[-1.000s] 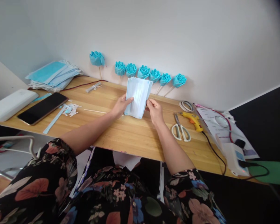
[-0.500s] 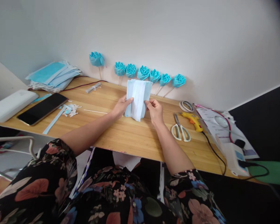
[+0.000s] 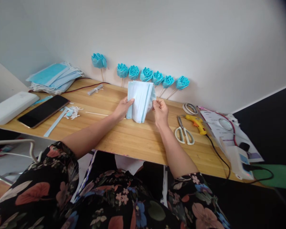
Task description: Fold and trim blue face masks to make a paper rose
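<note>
A pale blue and white face mask (image 3: 140,101), without visible ear loops, is held upright above the table between my two hands. My left hand (image 3: 121,108) grips its left edge, thumb in front and fingers behind. My right hand (image 3: 161,109) pinches the right edge, where a layer stands away from the pleated front. Behind the mask, several blue flowers (image 3: 146,74) on thin sticks lean against the wall. A thin wooden stick (image 3: 97,114) lies on the table beside my left hand.
Scissors (image 3: 184,132), a yellow glue gun (image 3: 197,124) and tape rolls (image 3: 190,108) lie on the right, near a white power strip (image 3: 240,163). To the left are a phone (image 3: 43,111), a white power bank (image 3: 14,108), scraps (image 3: 72,112) and stacked masks (image 3: 53,78).
My right hand has moved slightly right and drawn the right edge of the mask outward. More of the pleated front now shows, and a layer stands apart behind it.
</note>
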`<state>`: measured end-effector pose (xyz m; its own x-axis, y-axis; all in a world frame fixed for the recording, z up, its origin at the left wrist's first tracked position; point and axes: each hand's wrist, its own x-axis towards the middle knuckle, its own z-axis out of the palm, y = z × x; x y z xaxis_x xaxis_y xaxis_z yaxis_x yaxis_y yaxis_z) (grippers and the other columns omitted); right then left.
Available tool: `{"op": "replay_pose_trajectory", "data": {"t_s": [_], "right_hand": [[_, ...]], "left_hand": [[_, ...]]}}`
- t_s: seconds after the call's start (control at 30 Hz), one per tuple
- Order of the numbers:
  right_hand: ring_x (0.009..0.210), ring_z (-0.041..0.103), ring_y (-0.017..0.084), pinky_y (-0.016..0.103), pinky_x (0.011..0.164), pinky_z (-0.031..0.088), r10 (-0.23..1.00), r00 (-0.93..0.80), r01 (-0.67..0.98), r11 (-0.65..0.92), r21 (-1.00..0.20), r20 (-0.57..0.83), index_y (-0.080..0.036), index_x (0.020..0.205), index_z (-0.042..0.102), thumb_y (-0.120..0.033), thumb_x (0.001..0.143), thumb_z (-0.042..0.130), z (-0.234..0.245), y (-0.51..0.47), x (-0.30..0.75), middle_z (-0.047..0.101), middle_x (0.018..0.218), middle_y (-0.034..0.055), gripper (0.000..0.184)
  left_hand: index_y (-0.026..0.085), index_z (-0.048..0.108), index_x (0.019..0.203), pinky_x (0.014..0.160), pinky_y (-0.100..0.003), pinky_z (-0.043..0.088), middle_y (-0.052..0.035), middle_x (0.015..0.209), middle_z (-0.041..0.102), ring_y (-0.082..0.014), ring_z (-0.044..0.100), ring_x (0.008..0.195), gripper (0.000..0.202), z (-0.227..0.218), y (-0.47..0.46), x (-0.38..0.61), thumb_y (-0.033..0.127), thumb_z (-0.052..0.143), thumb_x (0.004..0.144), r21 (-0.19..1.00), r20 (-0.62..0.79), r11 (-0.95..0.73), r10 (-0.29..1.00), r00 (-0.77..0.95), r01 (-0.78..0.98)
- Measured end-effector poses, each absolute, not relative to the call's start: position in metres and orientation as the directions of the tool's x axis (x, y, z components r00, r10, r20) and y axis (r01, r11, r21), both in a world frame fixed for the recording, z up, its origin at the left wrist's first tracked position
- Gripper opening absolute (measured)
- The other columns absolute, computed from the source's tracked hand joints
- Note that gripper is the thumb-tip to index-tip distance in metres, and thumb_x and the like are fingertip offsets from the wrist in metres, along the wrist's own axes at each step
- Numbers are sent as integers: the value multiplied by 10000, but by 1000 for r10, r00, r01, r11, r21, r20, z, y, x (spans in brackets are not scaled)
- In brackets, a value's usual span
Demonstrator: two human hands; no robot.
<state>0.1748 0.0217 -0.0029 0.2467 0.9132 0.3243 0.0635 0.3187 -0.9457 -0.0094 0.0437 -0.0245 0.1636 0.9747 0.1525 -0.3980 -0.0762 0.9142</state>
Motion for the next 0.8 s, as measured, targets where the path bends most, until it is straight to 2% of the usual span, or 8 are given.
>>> {"op": "replay_pose_trajectory", "data": {"t_s": [0.13,0.23,0.33,0.4,0.53,0.6,0.7,0.8], "right_hand": [[736,605,171,332,761,510,913,263,56,309,-949,313,-274,1182,583,-612,752,691,-5,24,179,627,741,-28,557],[746,606,184,343,759,497,900,276,86,327,-941,338,-277,1283,536,-598,785,651,-6,25,182,613,743,-20,603],[769,605,182,324,728,483,897,272,115,330,-937,349,-282,1275,541,-615,817,584,-7,26,185,633,809,-3,568],[795,605,173,300,699,477,900,277,111,317,-942,335,-280,1206,583,-622,813,571,-7,27,187,655,887,7,520],[817,604,155,254,624,472,950,234,26,206,-978,206,-251,1031,660,-586,754,643,-8,29,187,689,994,16,435],[827,616,156,253,621,485,971,185,-11,155,-988,150,-254,1062,674,-566,724,687,-9,29,185,706,1033,18,460],[856,645,165,276,663,518,978,138,-44,161,-986,154,-283,1201,655,-543,700,736,-9,28,182,717,1117,19,570],[888,670,181,302,688,544,979,129,-52,163,-985,155,-291,1269,638,-569,738,705,-7,26,183,725,1131,26,603]], "left_hand": [[164,626,1101,993,-405,500,-96,1145,727,-287,637,1150,556,-24,43,-10,546,769,723,909,131,-54,978,161,-414],[165,615,1107,986,-413,509,-100,1152,722,-284,645,1134,563,-25,43,-10,538,779,719,897,112,-32,981,156,-441],[167,611,1107,978,-426,517,-105,1145,723,-284,656,1114,538,-27,46,-11,525,770,738,891,90,-13,985,147,-454],[170,613,1106,980,-434,520,-108,1144,723,-288,657,1114,529,-28,49,-13,515,774,739,880,79,-2,987,142,-475],[173,620,1119,1006,-446,516,-114,1179,714,-291,647,1143,542,-30,53,-16,496,798,721,856,78,5,987,138,-518],[175,625,1119,1006,-451,517,-116,1178,714,-296,646,1145,543,-30,52,-16,501,797,721,859,84,8,984,157,-511],[170,630,1115,997,-457,519,-112,1138,724,-296,654,1126,533,-27,49,-15,511,782,736,871,104,9,974,202,-492],[170,636,1112,978,-444,524,-99,1098,733,-283,668,1081,535,-24,47,-14,515,787,732,873,117,8,967,225,-488]]}}
